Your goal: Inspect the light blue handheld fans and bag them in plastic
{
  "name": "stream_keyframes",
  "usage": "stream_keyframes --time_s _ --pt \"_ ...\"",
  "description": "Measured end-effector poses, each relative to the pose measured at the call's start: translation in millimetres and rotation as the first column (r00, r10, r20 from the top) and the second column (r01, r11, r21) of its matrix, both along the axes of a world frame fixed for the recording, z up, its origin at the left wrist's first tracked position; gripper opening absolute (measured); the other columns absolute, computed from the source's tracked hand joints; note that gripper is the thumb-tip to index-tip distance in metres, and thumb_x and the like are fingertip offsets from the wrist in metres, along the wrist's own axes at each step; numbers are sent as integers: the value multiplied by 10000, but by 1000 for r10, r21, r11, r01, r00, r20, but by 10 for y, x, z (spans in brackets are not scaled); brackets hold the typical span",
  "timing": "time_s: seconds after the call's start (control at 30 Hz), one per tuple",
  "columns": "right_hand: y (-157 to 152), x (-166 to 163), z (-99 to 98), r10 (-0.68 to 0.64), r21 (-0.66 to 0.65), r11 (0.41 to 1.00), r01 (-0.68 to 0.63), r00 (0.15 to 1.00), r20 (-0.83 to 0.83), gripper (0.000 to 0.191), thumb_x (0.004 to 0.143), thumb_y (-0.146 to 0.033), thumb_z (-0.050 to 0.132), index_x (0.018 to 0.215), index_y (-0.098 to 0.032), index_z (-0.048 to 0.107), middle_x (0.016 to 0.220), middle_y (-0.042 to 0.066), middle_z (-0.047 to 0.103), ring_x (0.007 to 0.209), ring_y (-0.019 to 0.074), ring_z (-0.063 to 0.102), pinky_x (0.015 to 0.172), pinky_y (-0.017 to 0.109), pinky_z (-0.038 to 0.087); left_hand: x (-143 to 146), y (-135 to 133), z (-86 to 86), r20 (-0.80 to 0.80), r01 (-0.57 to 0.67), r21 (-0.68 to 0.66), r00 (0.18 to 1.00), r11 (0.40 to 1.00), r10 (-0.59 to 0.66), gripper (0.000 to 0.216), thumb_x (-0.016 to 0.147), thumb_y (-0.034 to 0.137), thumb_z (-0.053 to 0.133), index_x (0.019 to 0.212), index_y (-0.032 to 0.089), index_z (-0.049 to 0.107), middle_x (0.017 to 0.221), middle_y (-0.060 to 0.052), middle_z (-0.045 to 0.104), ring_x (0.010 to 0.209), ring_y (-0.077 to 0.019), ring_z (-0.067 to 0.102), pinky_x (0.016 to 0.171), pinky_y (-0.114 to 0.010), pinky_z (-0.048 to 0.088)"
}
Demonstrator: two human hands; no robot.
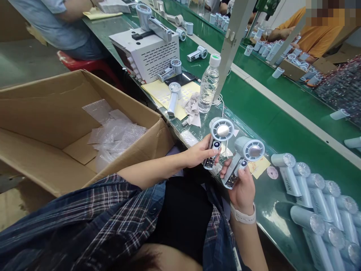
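My left hand (199, 152) is closed round the handle of a pale blue handheld fan (222, 130). Its round display reads what looks like 20, and a dark panel with small parts shows on the lower handle. A second handheld fan (253, 149) of the same kind is gripped by my right hand (243, 188), its small display also lit. Both fan heads face up toward me, side by side above the bench edge. Just right of them, a yellow note (258, 166) and a round pink sticker (272, 172) lie on the green bench.
Several pale blue fans (320, 197) lie in rows at right. A water bottle (209, 84), crumpled tissue (193, 109) and white instrument box (158, 52) stand ahead. A cardboard box (135, 160) with bubble bags (115, 137) is at left. Co-workers sit across and at far left.
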State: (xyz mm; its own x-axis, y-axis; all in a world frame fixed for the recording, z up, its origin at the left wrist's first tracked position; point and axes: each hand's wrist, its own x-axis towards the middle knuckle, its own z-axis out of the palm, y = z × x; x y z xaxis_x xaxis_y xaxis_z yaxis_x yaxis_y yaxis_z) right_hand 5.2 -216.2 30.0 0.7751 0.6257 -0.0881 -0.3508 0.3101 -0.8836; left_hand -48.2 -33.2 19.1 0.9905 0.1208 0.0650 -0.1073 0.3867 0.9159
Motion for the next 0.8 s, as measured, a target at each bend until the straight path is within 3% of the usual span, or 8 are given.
stream_keyframes --time_s 0.13,0.27,0.53,0.8 --pt "19 -15 -49 -34 -14 999 34 999 15 248 877 -411 700 1025 -221 641 896 21 680 640 145 628 546 276 544 -20 14 15 -21 22 -5 1000 1000 -22 583 811 600 755 1061 208 402 852 14 587 688 -140 608 624 -285 498" --pt "15 -7 -51 -27 -9 1000 27 999 44 263 875 -424 705 1028 -221 637 899 25 680 648 144 631 555 274 545 -52 47 76 42 96 116 994 989 -101 531 867 617 693 1034 202 407 794 6 597 693 -147 596 645 -289 486" --pt "28 30 -37 -37 14 999 38 999 -31 266 870 -430 703 1021 -215 660 910 31 689 682 148 631 582 277 554 -39 46 23 6 63 129 998 990 -64 543 865 583 718 1089 201 404 989 -35 604 809 -179 667 709 -321 534" --pt "24 47 -42 -75 26 997 77 994 -84 241 888 -441 664 956 -210 658 865 28 669 633 146 597 539 283 516 -2 32 31 8 -8 109 1000 994 8 491 868 509 729 1083 195 418 956 -18 597 713 -143 639 701 -323 541"
